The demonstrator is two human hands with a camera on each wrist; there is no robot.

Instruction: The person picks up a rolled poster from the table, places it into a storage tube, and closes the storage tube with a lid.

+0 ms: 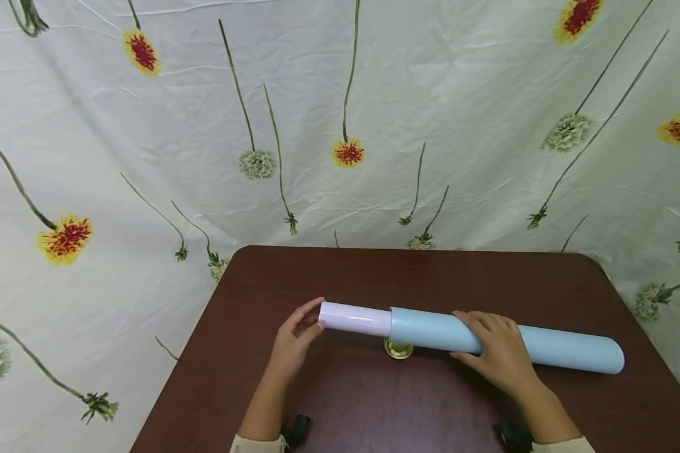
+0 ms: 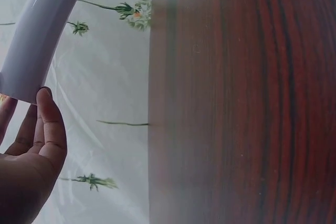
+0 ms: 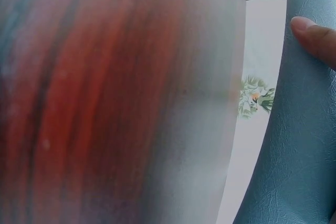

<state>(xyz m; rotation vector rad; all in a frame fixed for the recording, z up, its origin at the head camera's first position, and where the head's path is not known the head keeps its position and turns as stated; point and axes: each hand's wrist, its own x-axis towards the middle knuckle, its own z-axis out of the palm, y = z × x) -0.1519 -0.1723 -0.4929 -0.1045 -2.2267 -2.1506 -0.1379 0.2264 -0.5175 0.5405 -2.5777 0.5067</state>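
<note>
So, head view: both hands are working a long rolled tube lying across the brown surface [image 1: 374, 402]. Left hand [image 1: 294, 343] is cupping the end of the white inner roll [image 1: 356, 318], fingers [image 1: 311, 307] curled around its open end. Right hand [image 1: 501, 355] is lying over the light blue outer roll [image 1: 566, 351], fingers bent over the top, gripping it approx. mid-length. White roll is sticking out of the blue one's left end. A small gold round object [image 1: 398, 348] is sitting on the surface just under the join, touching or nearly so; can't tell which. Flower-print cloth [image 1: 340, 126] is hanging behind.

Left wrist view: white roll [image 2: 44, 30] is running up and away, thumb [image 2: 51, 124] touching its end edge.

Right wrist view: blue roll [image 3: 299, 145] is filling the right side, w/ a leathery texture; one fingertip [image 3: 312, 35] is pressing on it. Rest is blurred.

Judging by this, the step in hand is sliding the white roll lengthwise w/ respect to the blue one; in or out isn't clear. Next move probably needs the right hand holding the blue roll steady while the left is moving straight along the axis.
</note>
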